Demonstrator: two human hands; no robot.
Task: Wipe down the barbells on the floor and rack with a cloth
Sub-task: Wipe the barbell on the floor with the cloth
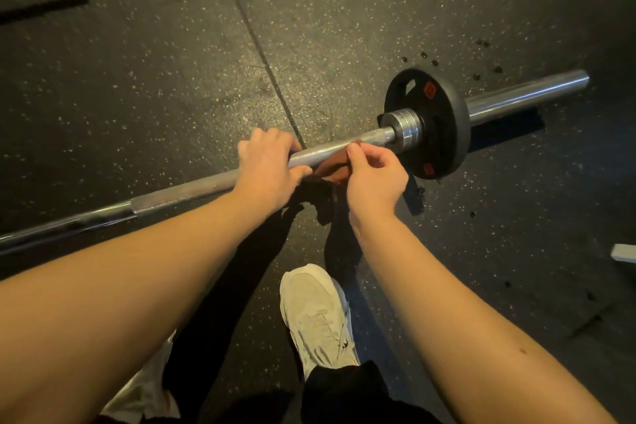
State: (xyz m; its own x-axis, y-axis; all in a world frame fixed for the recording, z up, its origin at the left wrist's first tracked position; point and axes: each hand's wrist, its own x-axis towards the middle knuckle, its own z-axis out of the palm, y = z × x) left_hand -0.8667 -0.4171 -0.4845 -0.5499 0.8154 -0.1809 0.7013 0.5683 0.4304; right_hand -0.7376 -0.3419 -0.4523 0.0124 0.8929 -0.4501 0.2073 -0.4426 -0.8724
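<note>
- Floor (137, 62): dark speckled rubber tiles, seams running across.
- Bar (179, 191): steel barbell, slanting from lower left up to the right, lying on the floor and resting on its plate. The knurled section is passing under both hands.
- Left hand (266, 169): gripping the bar, fingers curling over the top and thumb coming round the near side, just beside the cloth.
- Cloth (332, 174): reddish-brown, bunching against the bar's near and under side, between the two hands.
- Shoe (316, 313): pale trainer, standing on the floor below the hands.
- Right hand (373, 182): pinching the cloth's upper edge between thumb and forefinger at the bar, other fingers curling loosely.
- Collar (406, 126): ringed steel, sitting against the plate.
- Plate (444, 134): black with red marks, standing on edge on the sleeve (526, 96), which is jutting out to the right.
</note>
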